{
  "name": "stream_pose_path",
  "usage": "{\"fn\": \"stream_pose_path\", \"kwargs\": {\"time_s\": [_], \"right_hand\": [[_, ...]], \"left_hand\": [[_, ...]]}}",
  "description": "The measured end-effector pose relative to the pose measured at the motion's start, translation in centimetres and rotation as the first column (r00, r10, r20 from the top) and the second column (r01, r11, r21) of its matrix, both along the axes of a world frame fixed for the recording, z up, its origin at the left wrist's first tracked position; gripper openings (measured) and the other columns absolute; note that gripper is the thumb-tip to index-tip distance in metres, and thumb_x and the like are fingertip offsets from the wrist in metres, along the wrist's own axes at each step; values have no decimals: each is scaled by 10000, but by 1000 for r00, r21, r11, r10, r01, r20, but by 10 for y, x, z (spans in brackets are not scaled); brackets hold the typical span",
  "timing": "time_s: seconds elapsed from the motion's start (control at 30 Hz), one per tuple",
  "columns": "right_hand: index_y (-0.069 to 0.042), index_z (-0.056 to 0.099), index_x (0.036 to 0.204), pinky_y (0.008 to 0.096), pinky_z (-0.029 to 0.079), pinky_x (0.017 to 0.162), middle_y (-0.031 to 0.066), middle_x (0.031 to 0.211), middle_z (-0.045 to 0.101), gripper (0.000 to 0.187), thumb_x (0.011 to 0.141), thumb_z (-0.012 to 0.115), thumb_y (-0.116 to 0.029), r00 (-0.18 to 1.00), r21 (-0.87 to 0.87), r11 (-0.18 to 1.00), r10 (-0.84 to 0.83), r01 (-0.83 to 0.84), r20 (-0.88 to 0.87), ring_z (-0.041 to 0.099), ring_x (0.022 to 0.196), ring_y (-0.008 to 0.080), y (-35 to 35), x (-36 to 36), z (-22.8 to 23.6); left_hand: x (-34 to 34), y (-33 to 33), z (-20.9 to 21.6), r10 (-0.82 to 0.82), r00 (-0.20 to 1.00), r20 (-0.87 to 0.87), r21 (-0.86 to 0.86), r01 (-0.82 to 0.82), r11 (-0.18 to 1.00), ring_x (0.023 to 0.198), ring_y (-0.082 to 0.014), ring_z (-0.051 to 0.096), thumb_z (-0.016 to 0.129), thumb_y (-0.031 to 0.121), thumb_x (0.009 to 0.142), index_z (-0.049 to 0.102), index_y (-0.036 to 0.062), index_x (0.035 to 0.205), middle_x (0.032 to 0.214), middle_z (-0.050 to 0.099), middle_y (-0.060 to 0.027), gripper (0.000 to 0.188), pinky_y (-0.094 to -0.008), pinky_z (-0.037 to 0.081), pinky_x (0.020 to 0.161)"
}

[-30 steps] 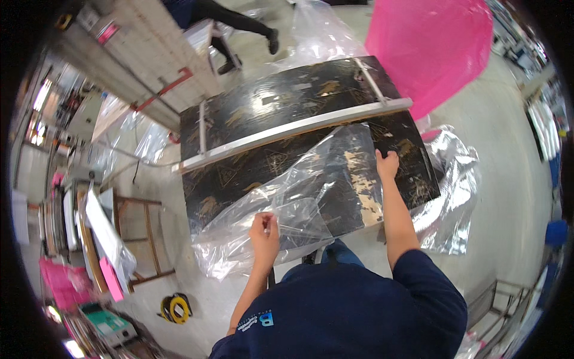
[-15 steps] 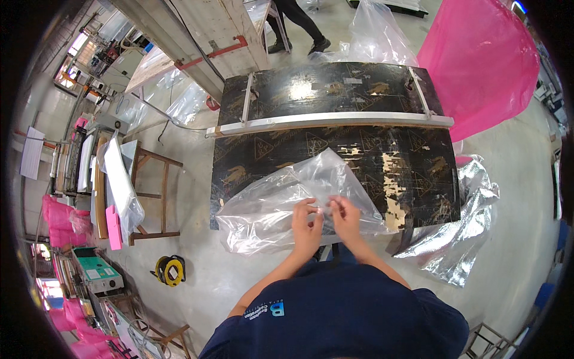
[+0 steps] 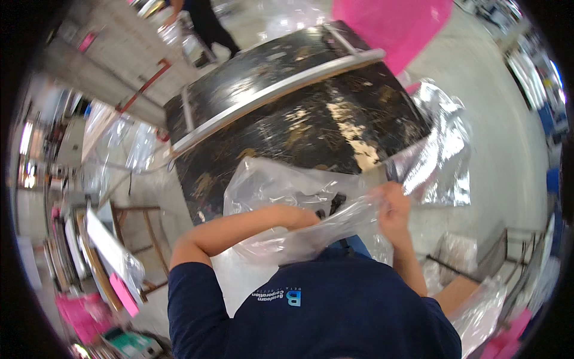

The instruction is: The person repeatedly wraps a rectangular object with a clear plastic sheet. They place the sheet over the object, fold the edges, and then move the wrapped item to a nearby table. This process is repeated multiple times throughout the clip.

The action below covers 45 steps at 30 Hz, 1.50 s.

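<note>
You are working in bright light, with a white glare patch shining on the far half of the bench (image 3: 281,131). The foil (image 3: 441,146) is throwing back sharp highlights, and the film (image 3: 257,182) is catching softer ones. Bright patches are glowing along the left rim. Your right hand (image 3: 393,214) is blurring, and the bench's pattern is smearing. The fisheye lens is bowing the bar (image 3: 269,94), and black is swallowing the view's corners.

There were one left hand (image 3: 300,218) and one right hand (image 3: 393,209); one clear plastic sheet (image 3: 272,179) at them; one black surface (image 3: 263,134); one long metal bar (image 3: 276,90); two short bars (image 3: 187,110); one silver sheet (image 3: 441,157).
</note>
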State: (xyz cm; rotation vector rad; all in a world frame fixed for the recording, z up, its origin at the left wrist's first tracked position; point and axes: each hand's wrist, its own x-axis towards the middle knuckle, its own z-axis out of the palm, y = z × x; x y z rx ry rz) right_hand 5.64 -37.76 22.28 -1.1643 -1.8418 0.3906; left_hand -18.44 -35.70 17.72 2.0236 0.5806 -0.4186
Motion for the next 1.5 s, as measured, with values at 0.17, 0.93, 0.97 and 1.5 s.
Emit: {"fn": "stream_pose_path", "kwargs": {"time_s": [0.17,0.93,0.97,1.5], "right_hand": [[22,572,847,230,410,680,49,744,577,129,835,443,21,775,-118,816,-575,565,-263,514,724,97,-43,139,44],[-37,671,788,306,444,654,96,762,648,166,743,574,-164,5,-122,23,-989,992,-147,595,696,154,-297,712,22],[-9,648,781,301,438,616,102,730,632,147,758,542,-109,-102,53,-133,-918,990,-384,577,653,157,-286,717,72],[5,624,862,321,455,661,128,785,635,226,850,452,-140,117,-441,-32,-945,897,306,604,756,214,-397,512,-101]], "left_hand": [[79,27,67,-326,884,-336,9,349,937,1048,-280,497,569,576,696,544,178,1146,1104,563,-113,601,-369,378,875],[592,108,214,-346,932,113,984,-57,167,935,-264,542,423,119,798,602,57,922,900,585,-114,226,-420,371,852],[603,95,256,-354,860,368,925,-377,47,942,-269,537,430,121,793,601,56,921,910,581,-118,223,-424,368,856],[494,67,-36,-480,789,383,880,-154,449,969,-334,473,590,183,691,578,44,773,1008,537,-121,161,-448,343,844]]}}
